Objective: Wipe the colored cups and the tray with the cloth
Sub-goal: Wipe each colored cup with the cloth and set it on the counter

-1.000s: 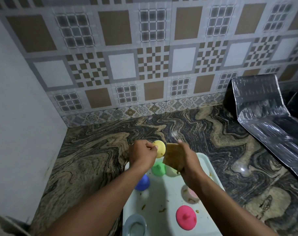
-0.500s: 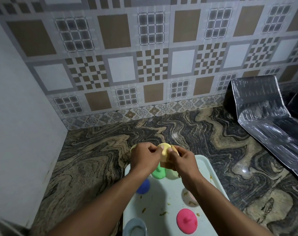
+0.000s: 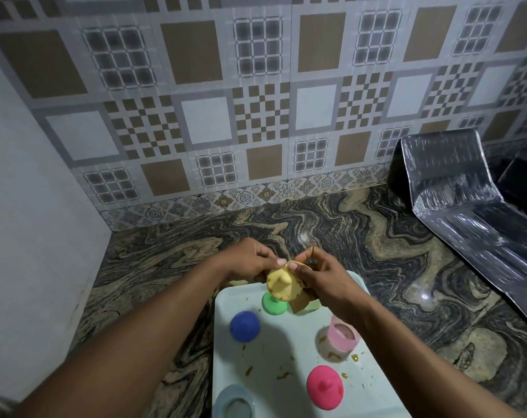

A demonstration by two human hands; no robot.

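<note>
A pale tray (image 3: pixel 286 351) lies on the marble counter, smeared with small orange-brown bits. Above its far edge my left hand (image 3: pixel 247 260) grips a yellow cup (image 3: pixel 281 285) by its rim, base turned toward me. My right hand (image 3: pixel 319 276) presses a tan cloth (image 3: pixel 299 301) against the cup's far side; a corner of the cloth hangs below. On the tray stand a green cup (image 3: pixel 272 303), a blue cup (image 3: pixel 244 325), a light pink cup (image 3: pixel 342 336), a hot pink cup (image 3: pixel 324 387) and a grey-blue cup (image 3: pixel 235 402).
The marble counter (image 3: pixel 165 267) runs back to a patterned tiled wall (image 3: pixel 256 116). A plain white wall (image 3: pixel 30 236) closes the left side. A foil-covered stove guard (image 3: pixel 467 206) lies at the right, with dark objects behind it.
My hands came together: the cloth went from beside the yellow cup to pressed around it. The cup has turned so its base faces me, and the hands sit lower over the tray.
</note>
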